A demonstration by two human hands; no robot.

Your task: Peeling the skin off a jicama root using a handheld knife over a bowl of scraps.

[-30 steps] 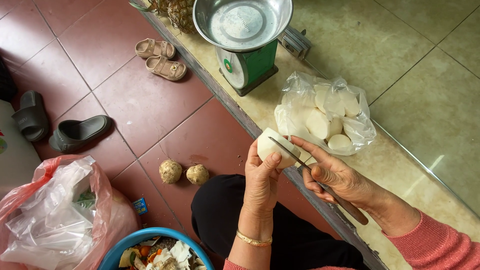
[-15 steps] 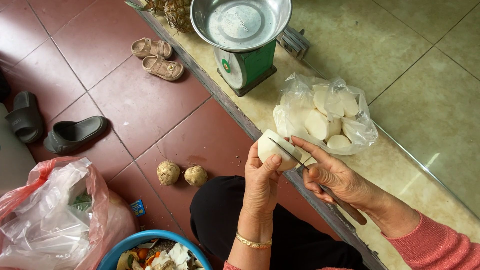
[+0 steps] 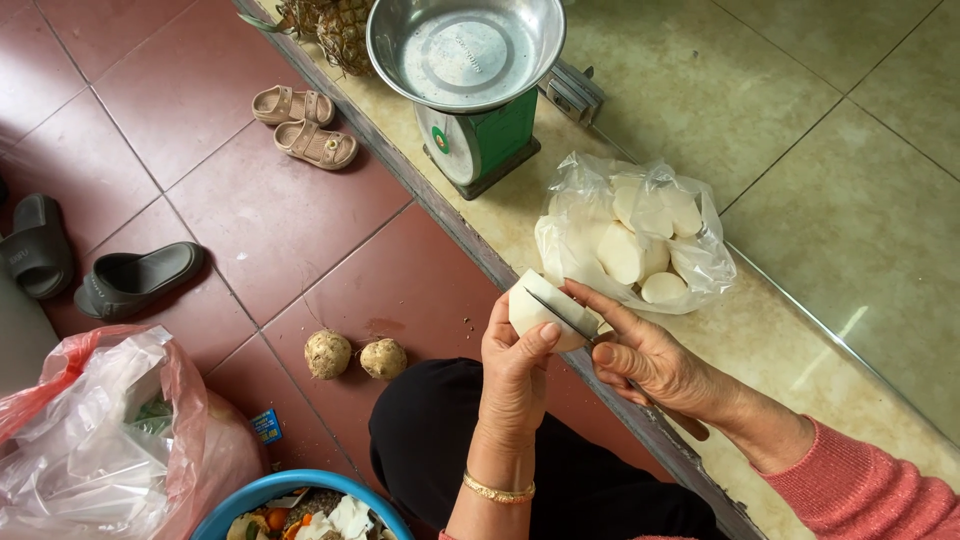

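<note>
My left hand (image 3: 517, 372) grips a peeled white tuber (image 3: 532, 306) from below, thumb on its side. My right hand (image 3: 645, 356) holds a knife (image 3: 562, 316) whose thin blade lies across the tuber's cut face, the index finger stretched along the blade. A gold bangle (image 3: 497, 490) circles my left wrist. Just beyond the hands, a clear plastic bag (image 3: 632, 235) holds several peeled white pieces on the yellowish ledge.
Two unpeeled brown tubers (image 3: 353, 355) lie on the red tile floor. A green scale with a metal bowl (image 3: 468, 62) stands on the ledge beside a pineapple (image 3: 330, 25). A blue basin of peelings (image 3: 300, 510), plastic bags (image 3: 95, 435), sandals (image 3: 303, 124) and dark slippers (image 3: 90, 270) sit left.
The hands stay together on the tuber with the knife against it. The view has tilted slightly; the scale and bag appear a little lower in the frame.
</note>
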